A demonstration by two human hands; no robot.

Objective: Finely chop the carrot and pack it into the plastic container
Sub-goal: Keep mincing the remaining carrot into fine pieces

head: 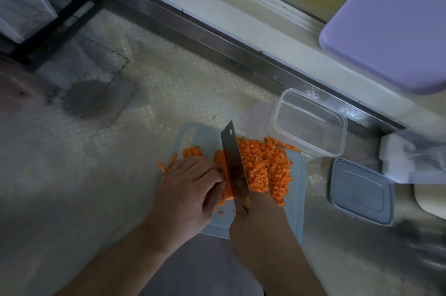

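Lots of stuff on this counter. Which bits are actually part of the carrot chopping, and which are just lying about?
Part of the job:
diced carrot
uncut carrot strips
cleaver
cutting board
plastic container
container lid
left hand
right hand

Just lying about:
purple board
clear bin

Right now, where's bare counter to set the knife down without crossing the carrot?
Bare counter lies left of the cutting board, out to the dark drain patch. It is crowded to the right: diced carrot, the empty plastic container and its lid sit close together. Both hands, left and right, cover the board's near edge.
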